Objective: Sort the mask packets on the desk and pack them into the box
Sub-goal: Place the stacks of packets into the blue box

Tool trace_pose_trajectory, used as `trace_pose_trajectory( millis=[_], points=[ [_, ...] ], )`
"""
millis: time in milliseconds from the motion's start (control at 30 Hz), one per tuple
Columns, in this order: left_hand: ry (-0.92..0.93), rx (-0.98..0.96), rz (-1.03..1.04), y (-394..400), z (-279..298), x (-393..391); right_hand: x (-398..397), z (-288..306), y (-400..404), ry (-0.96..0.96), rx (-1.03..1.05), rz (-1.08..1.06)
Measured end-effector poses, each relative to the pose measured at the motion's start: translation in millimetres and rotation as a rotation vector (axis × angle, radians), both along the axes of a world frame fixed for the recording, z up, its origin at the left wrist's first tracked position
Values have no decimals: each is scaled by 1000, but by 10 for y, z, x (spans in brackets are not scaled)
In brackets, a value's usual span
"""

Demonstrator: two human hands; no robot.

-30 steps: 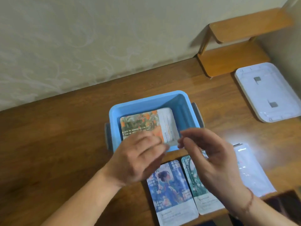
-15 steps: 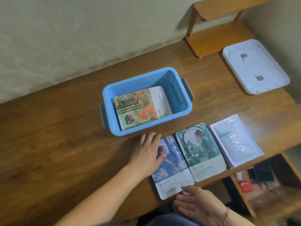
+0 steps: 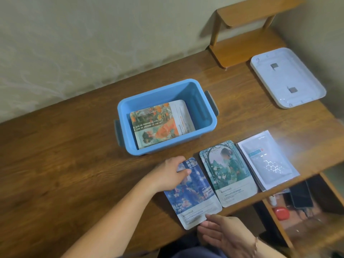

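A blue box (image 3: pixel 208 125) stands mid-desk with orange-patterned mask packets (image 3: pixel 160 123) lying flat inside. In front of it lie three piles side by side: blue-patterned packets (image 3: pixel 195 194), green-patterned packets (image 3: pixel 229 174) and white packets (image 3: pixel 268 161). My left hand (image 3: pixel 171 174) grips the blue pile's top left corner, thumb on top, fingers over the far edge. My right hand (image 3: pixel 223 233) is below the desk edge, its relaxed fingertips touching the pile's near edge, which overhangs the desk.
A white lid (image 3: pixel 286 79) lies at the back right, beside a small wooden shelf (image 3: pixel 245 47) against the wall. Under the desk's right front is a lower shelf with a red object (image 3: pixel 282 213) and a dark flat item. Bare wood stretches left of the box.
A second ago both hands held the orange packets over the box; these now lie in it. My left hand went to the blue pile and now grips its corner, and my right hand reached its near edge.
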State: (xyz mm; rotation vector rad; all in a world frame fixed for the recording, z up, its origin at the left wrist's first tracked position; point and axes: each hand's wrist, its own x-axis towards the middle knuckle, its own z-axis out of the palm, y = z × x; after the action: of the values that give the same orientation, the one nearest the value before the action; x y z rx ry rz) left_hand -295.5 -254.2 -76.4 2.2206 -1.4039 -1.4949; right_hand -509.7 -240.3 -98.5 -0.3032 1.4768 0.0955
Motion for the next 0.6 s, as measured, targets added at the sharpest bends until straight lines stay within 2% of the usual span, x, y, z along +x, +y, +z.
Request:
trace_pose_trajectory(
  millis=[133,267,300,333,367,400,433,500,533,600],
  points=[
    [62,-100,-11,116,238,11,-17,-94,85,36,-33,-35],
    [76,-287,40,255,609,-55,108,-475,146,142,-318,-144],
    [120,-329,91,278,702,-47,191,-497,90,165,-372,-137],
    [162,-363,154,296,790,-26,199,-436,37,115,-484,-231],
    [201,-399,235,302,868,6,237,-278,-22,127,-626,-209],
    [253,-433,335,302,929,40,236,54,-97,172,-683,-194],
    [313,-463,438,284,993,76,129,168,-116,259,-730,-61],
    [380,-529,609,231,1059,155,300,672,-186,-225,-792,9],
    [397,-561,692,195,1072,186,356,738,-264,-390,-820,1],
    [422,-616,865,112,1096,264,434,732,-543,-478,-907,38]
  ],
)
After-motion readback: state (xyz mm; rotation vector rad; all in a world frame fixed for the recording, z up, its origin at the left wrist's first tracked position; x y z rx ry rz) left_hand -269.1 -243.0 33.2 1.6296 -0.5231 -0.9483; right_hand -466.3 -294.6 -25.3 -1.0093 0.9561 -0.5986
